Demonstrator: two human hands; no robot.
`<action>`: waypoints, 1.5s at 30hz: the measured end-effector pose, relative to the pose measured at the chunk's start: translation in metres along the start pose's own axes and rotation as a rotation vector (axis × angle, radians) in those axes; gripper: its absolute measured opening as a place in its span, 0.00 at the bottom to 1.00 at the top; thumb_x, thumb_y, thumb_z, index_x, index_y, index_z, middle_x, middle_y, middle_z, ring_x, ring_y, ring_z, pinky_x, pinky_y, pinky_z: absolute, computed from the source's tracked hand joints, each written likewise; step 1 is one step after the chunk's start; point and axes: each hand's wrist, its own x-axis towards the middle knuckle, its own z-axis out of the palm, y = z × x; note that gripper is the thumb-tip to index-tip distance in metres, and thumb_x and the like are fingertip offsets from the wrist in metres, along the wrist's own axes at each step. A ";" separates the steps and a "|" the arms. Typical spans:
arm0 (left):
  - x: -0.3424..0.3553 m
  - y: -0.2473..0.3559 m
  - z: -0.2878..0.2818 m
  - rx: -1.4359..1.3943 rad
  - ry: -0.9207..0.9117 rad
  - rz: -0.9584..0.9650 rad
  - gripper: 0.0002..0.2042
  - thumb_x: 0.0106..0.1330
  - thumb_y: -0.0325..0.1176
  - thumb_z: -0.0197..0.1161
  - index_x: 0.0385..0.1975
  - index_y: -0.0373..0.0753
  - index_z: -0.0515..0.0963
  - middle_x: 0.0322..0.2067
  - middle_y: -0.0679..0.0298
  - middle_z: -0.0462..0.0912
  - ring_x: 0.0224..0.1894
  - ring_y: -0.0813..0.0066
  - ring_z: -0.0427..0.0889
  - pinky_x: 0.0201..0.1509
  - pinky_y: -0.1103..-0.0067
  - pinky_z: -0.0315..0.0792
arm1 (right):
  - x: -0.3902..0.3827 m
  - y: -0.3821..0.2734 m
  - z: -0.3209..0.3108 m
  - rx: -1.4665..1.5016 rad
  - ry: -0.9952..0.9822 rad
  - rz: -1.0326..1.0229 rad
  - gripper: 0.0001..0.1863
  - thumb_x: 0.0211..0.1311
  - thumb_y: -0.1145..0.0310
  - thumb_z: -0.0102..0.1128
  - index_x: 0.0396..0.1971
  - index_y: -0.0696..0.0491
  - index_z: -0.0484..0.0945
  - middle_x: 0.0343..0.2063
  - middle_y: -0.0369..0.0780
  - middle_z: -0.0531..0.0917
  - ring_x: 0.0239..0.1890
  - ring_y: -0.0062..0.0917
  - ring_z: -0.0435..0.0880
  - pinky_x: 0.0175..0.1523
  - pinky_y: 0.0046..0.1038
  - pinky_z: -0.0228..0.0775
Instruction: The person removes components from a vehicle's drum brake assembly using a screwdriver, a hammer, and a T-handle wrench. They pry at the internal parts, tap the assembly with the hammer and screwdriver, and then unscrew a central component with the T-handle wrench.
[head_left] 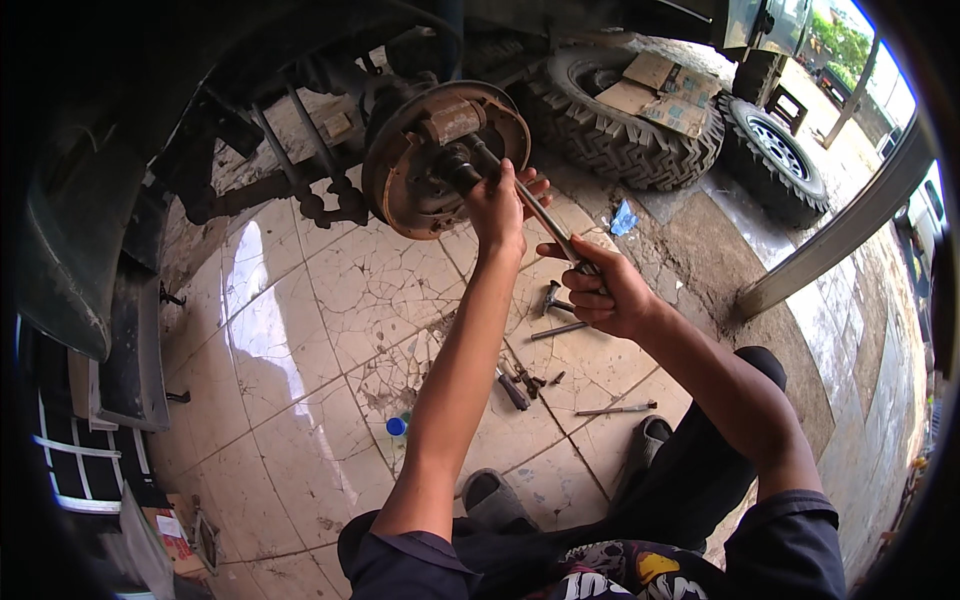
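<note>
A rusty brake assembly with a round backing plate sits on the end of an axle, and a dark cylindrical hub end sticks out of its middle. A long metal wrench slants from beside the hub down to the right. My left hand is closed around its upper part, close to the hub; the palm side and the wrench's head are partly hidden. Farther down, my right hand grips the lower end of the handle, fingers wrapped round it.
On the cracked tile floor lie a hammer, a screwdriver, a metal rod and a blue cap. A big tyre with cardboard on it and a wheel lie behind. A post stands right.
</note>
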 end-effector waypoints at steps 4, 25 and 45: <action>-0.002 0.001 0.006 -0.046 0.028 -0.062 0.12 0.70 0.38 0.49 0.40 0.34 0.69 0.33 0.56 0.80 0.32 0.64 0.84 0.35 0.70 0.81 | -0.003 -0.005 0.006 -0.060 0.091 -0.001 0.21 0.71 0.53 0.38 0.50 0.52 0.71 0.13 0.25 0.56 0.09 0.11 0.49 0.12 0.15 0.40; -0.004 -0.004 0.017 -0.538 -0.064 -0.427 0.24 0.70 0.57 0.37 0.20 0.46 0.63 0.12 0.74 0.51 0.11 0.82 0.45 0.15 0.83 0.42 | -0.005 -0.026 0.024 -0.714 0.488 -0.300 0.39 0.65 0.35 0.31 0.40 0.60 0.75 0.21 0.42 0.77 0.21 0.22 0.75 0.27 0.25 0.67; -0.004 -0.001 0.024 -0.447 -0.046 -0.415 0.24 0.71 0.57 0.35 0.18 0.47 0.60 0.11 0.76 0.49 0.10 0.83 0.43 0.13 0.82 0.41 | 0.078 0.119 -0.268 -2.165 0.800 -0.138 0.18 0.62 0.61 0.47 0.45 0.57 0.72 0.44 0.45 0.76 0.52 0.34 0.73 0.53 0.43 0.62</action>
